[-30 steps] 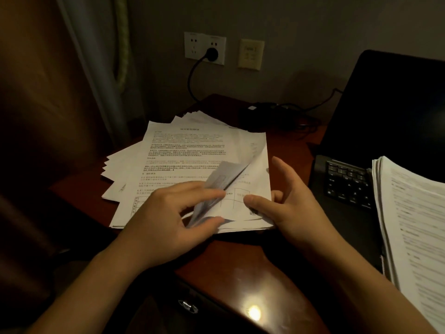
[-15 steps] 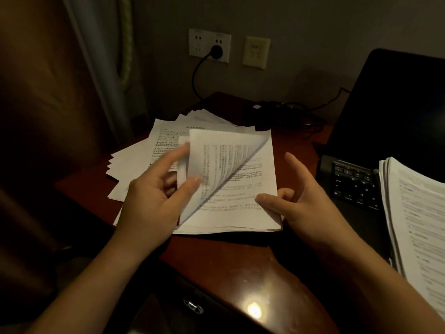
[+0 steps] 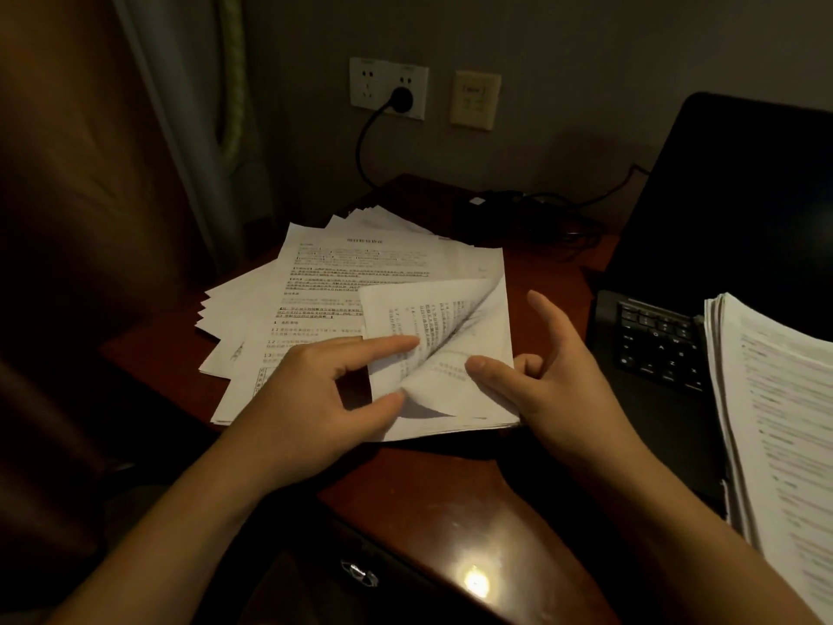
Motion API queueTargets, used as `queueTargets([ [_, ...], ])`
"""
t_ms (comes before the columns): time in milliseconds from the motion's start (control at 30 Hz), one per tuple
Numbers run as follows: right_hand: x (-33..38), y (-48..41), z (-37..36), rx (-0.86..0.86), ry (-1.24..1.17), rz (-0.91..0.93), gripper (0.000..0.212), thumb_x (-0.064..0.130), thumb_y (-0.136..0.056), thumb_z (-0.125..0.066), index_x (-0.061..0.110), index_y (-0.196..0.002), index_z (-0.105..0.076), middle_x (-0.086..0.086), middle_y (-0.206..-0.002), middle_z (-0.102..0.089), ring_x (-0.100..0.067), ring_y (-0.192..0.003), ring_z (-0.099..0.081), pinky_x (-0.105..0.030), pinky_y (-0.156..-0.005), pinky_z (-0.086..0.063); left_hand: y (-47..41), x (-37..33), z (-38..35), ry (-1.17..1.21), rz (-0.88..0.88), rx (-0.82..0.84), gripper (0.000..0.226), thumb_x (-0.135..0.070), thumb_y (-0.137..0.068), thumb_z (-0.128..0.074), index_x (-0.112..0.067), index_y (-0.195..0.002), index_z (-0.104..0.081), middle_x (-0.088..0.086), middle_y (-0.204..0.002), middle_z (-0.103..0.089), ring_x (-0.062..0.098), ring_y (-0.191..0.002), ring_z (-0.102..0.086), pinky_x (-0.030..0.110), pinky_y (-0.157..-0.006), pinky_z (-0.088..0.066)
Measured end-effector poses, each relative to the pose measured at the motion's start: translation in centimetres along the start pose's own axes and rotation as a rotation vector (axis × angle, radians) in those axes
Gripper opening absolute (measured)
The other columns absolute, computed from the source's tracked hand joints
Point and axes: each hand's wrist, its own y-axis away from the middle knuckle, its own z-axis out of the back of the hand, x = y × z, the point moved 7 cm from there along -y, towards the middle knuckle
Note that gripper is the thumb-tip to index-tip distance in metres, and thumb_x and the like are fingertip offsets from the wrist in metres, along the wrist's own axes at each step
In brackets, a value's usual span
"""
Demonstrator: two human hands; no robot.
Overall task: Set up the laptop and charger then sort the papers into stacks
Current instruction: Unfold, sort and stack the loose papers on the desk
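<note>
A loose fan of printed papers (image 3: pixel 342 281) lies on the dark red desk (image 3: pixel 441 498). My left hand (image 3: pixel 315 399) pinches the lower corner of a curled top sheet (image 3: pixel 432 327) between thumb and forefinger. My right hand (image 3: pixel 554 385) rests at the pile's right edge, its thumb pressing the sheets down and its forefinger raised. An open black laptop (image 3: pixel 721 245) stands at the right with a neat stack of papers (image 3: pixel 784 426) lying over its keyboard. The charger brick (image 3: pixel 487 214) sits behind the pile, its cable running to a plug (image 3: pixel 401 99) in the wall socket.
A curtain (image 3: pixel 189 128) hangs at the left beside the wall. A second wall plate (image 3: pixel 475 99) is mounted right of the socket. A drawer handle (image 3: pixel 358 572) shows under the desk's near edge. Cables (image 3: pixel 599 200) trail between charger and laptop.
My left hand lifted a sheet high off the pile half a second ago. It has since come down again, and the sheet now curls low over the right part of the pile.
</note>
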Motion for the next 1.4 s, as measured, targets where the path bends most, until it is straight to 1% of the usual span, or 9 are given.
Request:
queueTargets([
  [267, 0.3, -0.1, 0.3, 0.122, -0.028, -0.086, 0.103, 0.017, -0.084, -0.077, 0.046, -0.156, -0.010, -0.014, -0.084, -0.074, -0.026, -0.080, -0.075, -0.034, -0.070, -0.062, 0.2, -0.1, 0.3, 0.074, 0.025, -0.048, 0.053, -0.015, -0.095, -0.065, -0.059, -0.119, -0.050, -0.039, -0.124, -0.053, -0.025, -0.112, -0.047, 0.007, -0.078, -0.052],
  [433, 0.5, -0.1, 0.4, 0.109, -0.034, -0.044, 0.101, 0.016, -0.085, -0.076, 0.046, -0.156, -0.011, -0.001, -0.071, -0.070, -0.018, -0.070, -0.073, -0.023, -0.062, -0.055, 0.1, -0.2, 0.6, 0.155, 0.054, -0.061, 0.075, -0.023, -0.100, -0.053, -0.073, -0.141, -0.013, -0.039, -0.114, -0.058, -0.002, -0.101, -0.065, 0.021, -0.070, -0.059],
  [600, 0.6, 0.1, 0.1, 0.053, -0.029, 0.010, 0.096, 0.017, -0.086, -0.076, 0.043, -0.156, -0.016, -0.007, -0.065, -0.058, -0.009, -0.053, -0.061, -0.014, -0.049, -0.046, 0.0, -0.1, 0.3, 0.042, 0.011, -0.010, 0.045, -0.013, -0.103, -0.048, -0.054, -0.110, -0.067, -0.037, -0.110, -0.056, -0.023, -0.109, -0.046, 0.003, -0.082, -0.047],
  [700, 0.6, 0.1, 0.0, 0.024, -0.012, 0.030, 0.095, 0.017, -0.086, -0.076, 0.039, -0.157, -0.018, -0.002, -0.061, -0.054, -0.004, -0.046, -0.057, -0.012, -0.044, -0.042, 0.0, -0.2, -0.2, 0.088, 0.034, 0.039, 0.027, -0.031, -0.090, -0.066, -0.051, -0.109, -0.067, -0.037, -0.109, -0.054, -0.024, -0.109, -0.044, 0.006, -0.073, -0.049],
  [800, 0.5, 0.2, -0.1, -0.006, 0.030, 0.055, 0.094, 0.022, -0.085, -0.078, 0.037, -0.158, -0.020, 0.003, -0.058, -0.053, -0.002, -0.045, -0.057, -0.011, -0.044, -0.041, 0.3, -0.4, -0.2, 0.027, 0.025, 0.051, 0.049, -0.047, -0.070, -0.078, -0.053, -0.115, -0.062, -0.043, -0.107, -0.053, -0.027, -0.110, -0.042, -0.001, -0.076, -0.043],
  [967, 0.4, 0.1, 0.1, -0.033, 0.019, 0.079, 0.089, 0.027, -0.086, -0.077, 0.038, -0.156, -0.023, 0.003, -0.057, -0.051, -0.001, -0.046, -0.051, -0.012, -0.046, -0.040, 0.1, 0.2, -0.2, 0.032, 0.027, 0.014, 0.049, -0.015, -0.089, -0.073, -0.053, -0.117, -0.060, -0.049, -0.108, -0.051, -0.028, -0.109, -0.042, 0.002, -0.079, -0.047],
  [1067, 0.4, 0.0, 0.4, -0.037, 0.014, 0.089, 0.087, 0.026, -0.088, -0.075, 0.037, -0.156, -0.021, 0.005, -0.055, -0.052, -0.005, -0.049, -0.052, -0.017, -0.051, -0.045, 0.0, 0.0, 0.0, 0.069, 0.039, 0.021, 0.053, -0.034, -0.097, -0.062, -0.068, -0.132, -0.041, -0.056, -0.122, -0.041, -0.010, -0.100, -0.057, 0.021, -0.081, -0.058],
  [1200, 0.7, 0.1, 0.9, -0.087, 0.040, 0.113, 0.082, 0.023, -0.092, -0.070, 0.035, -0.156, -0.021, 0.003, -0.059, -0.058, -0.008, -0.054, -0.059, -0.021, -0.060, -0.052, 0.0, 0.5, 0.0, 0.286, 0.113, -0.001, 0.084, -0.033, -0.090, -0.059, -0.072, -0.139, -0.004, -0.035, -0.117, -0.063, -0.006, -0.108, -0.063, 0.016, -0.086, -0.054],
  [1400, 0.3, -0.1, 0.8, -0.109, -0.293, -0.028, 0.074, 0.040, -0.098, -0.058, 0.050, -0.154, -0.012, -0.005, -0.096, -0.073, -0.021, -0.078, -0.075, -0.037, -0.063, -0.061, -0.1, 0.4, 0.0, 0.210, 0.110, 0.063, 0.023, -0.033, -0.086, -0.064, -0.037, -0.106, -0.074, -0.021, -0.104, -0.072, 0.000, -0.103, -0.065, 0.026, -0.087, -0.058],
])
